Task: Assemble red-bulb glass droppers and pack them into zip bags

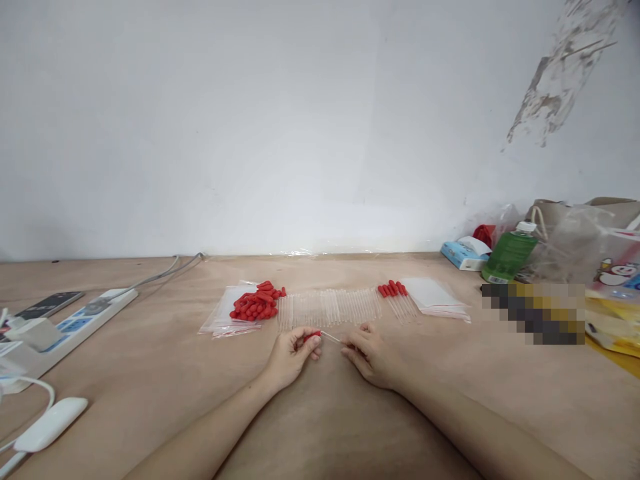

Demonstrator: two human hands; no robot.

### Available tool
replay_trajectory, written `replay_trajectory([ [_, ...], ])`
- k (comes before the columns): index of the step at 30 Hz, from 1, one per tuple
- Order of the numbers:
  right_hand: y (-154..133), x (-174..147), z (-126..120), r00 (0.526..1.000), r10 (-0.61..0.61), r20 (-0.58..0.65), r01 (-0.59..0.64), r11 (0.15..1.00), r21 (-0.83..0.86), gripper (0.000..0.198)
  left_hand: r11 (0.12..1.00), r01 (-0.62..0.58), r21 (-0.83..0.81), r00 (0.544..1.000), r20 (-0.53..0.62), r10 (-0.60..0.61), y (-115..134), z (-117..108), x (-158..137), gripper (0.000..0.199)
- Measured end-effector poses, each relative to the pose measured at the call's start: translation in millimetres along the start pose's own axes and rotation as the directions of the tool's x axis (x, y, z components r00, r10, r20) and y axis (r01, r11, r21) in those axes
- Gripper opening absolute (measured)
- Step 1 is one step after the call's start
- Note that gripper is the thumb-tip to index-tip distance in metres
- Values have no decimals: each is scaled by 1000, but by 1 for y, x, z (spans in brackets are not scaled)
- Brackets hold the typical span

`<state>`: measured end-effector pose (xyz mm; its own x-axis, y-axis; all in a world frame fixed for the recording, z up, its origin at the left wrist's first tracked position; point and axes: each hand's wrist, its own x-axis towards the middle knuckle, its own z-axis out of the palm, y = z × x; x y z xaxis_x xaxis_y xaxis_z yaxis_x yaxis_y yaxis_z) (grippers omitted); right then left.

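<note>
Red bulb point(313, 335) and slender tube point(331, 337), end to end, before a row of clear tubes point(327, 308).
The left hand point(294, 348) pinches the bulb, the right hand point(369, 353) the tube; piled red bulbs point(253, 307) and red-tipped tubes point(393, 289) flank the row.

Diffuse light brightens the wall point(300, 133); pixelation masks one patch.

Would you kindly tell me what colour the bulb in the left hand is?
The bulb is red; the head view shows it.
</note>
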<state>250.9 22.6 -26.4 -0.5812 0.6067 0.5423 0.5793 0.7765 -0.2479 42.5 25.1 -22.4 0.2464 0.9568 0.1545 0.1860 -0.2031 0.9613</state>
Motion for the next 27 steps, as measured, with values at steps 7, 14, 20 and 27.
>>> replay_trajectory([
  [7,4,0,-3,999,-51,-14,51,998,20,22,984,-99,145,994,59,92,-4,-5,-4,28],
  [14,3,3,-9,993,-113,-21,110,990,-93,23,858,-270,436,961,183,210,6,-10,-9,23],
  [20,-1,2,1,997,-58,-56,56,997,-44,26,745,-411,525,911,236,337,13,-11,-11,21],
  [27,-7,3,5,1000,30,-6,-30,999,41,29,688,-510,516,860,304,410,14,-14,-11,18],
])
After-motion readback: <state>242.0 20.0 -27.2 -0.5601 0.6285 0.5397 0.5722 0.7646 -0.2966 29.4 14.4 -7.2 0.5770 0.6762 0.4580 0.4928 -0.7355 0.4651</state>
